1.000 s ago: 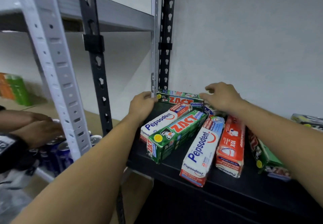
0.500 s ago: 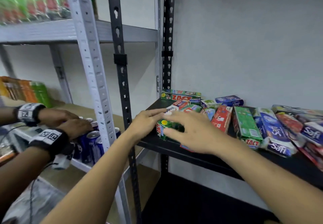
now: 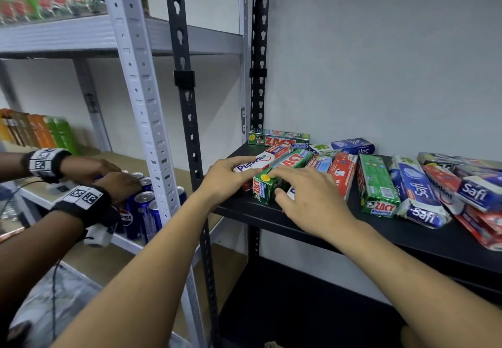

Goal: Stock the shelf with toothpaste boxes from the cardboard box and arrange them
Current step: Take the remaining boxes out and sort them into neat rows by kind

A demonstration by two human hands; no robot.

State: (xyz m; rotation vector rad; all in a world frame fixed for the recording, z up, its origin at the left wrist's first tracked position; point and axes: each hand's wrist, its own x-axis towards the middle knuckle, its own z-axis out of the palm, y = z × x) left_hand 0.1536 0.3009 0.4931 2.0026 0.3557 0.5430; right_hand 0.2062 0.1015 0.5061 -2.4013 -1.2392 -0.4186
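Several toothpaste boxes lie flat on the black shelf (image 3: 402, 235). My left hand (image 3: 225, 177) rests on the near end of a white Pepsodent box (image 3: 254, 163) at the shelf's left front. My right hand (image 3: 312, 198) lies over the green ZACT box (image 3: 264, 188) beside it, fingers spread on its top and thumb at its side. Another ZACT box (image 3: 279, 141) stands along the back wall. A red box (image 3: 342, 175), a second green ZACT box (image 3: 376, 188) and blue Safi boxes (image 3: 418, 195) lie to the right. The cardboard box is not visible.
A black upright post (image 3: 186, 119) stands just left of my left hand. On the neighbouring grey rack, another person's two hands (image 3: 114, 181) with marker wristbands handle blue Pepsi cans (image 3: 141, 211). A lower black shelf (image 3: 298, 307) sits below. The white wall is behind.
My hands drew back from the rear of the shelf to the front ends of the left boxes. The view has pulled back and shifted, showing more boxes on the right.
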